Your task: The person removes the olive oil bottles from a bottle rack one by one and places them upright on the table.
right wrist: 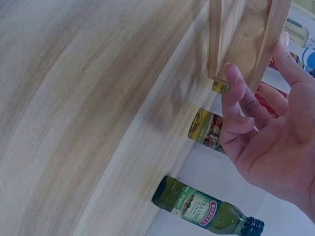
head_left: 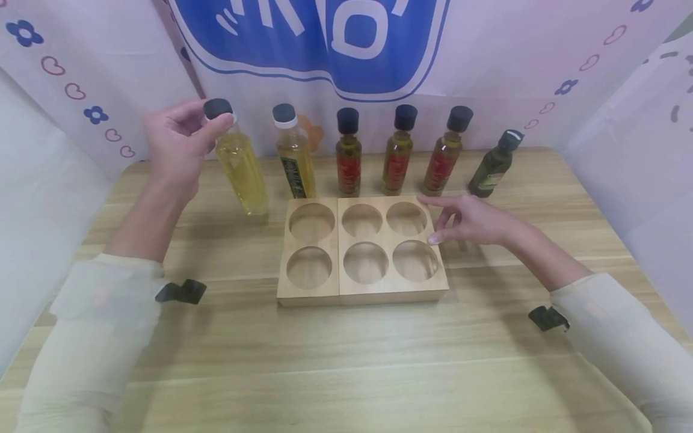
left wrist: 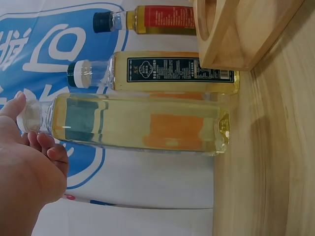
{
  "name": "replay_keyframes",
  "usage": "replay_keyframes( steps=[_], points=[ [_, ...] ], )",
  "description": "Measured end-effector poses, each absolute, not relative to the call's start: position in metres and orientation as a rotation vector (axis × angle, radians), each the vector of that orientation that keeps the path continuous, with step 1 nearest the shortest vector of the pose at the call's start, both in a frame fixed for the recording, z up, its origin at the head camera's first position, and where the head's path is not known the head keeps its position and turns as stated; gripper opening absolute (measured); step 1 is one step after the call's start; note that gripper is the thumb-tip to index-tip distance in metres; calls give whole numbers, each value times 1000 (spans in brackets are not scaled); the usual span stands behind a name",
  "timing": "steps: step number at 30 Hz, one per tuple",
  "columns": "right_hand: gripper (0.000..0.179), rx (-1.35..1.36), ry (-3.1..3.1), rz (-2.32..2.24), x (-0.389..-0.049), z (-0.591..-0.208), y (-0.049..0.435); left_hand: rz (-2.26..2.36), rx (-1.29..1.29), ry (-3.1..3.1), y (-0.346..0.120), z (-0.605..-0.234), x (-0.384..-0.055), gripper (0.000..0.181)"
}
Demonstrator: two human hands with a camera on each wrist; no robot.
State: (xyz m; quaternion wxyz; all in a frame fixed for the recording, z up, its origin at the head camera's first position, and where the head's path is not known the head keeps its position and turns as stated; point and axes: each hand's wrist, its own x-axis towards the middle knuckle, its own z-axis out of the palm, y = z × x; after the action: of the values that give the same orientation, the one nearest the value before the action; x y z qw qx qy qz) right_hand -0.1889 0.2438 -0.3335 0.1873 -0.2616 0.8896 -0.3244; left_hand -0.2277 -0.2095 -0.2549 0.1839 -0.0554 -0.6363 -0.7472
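My left hand (head_left: pixel 175 141) pinches the dark cap of a tall clear bottle of pale yellow oil (head_left: pixel 242 171) at the table's left. In the left wrist view the bottle's neck sits between thumb and fingers (left wrist: pixel 44 142). My right hand (head_left: pixel 471 219) holds the back right corner of a wooden bottle holder (head_left: pixel 308 293), index finger on its back edge and thumb at its right end. Round wells in the holder's top contain nothing. In the right wrist view, the holder's hollow side (right wrist: pixel 251 34) shows beside my fingers (right wrist: pixel 234 98).
A second yellow oil bottle (head_left: pixel 296 162) stands behind the holder. Further right are three red-labelled bottles (head_left: pixel 349 171) with black caps and a small green olive oil bottle (right wrist: pixel 197 204). Behind them hangs a printed cloth (head_left: pixel 487 72); the wooden table (head_left: pixel 346 373) extends in front.
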Motion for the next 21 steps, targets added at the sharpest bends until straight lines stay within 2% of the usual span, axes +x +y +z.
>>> replay_keyframes(
  steps=[21],
  points=[
    [90,-705,2482,-924,-188,-334,244,-2287,-82,-1579,-207,-260,-239,24]
  ],
)
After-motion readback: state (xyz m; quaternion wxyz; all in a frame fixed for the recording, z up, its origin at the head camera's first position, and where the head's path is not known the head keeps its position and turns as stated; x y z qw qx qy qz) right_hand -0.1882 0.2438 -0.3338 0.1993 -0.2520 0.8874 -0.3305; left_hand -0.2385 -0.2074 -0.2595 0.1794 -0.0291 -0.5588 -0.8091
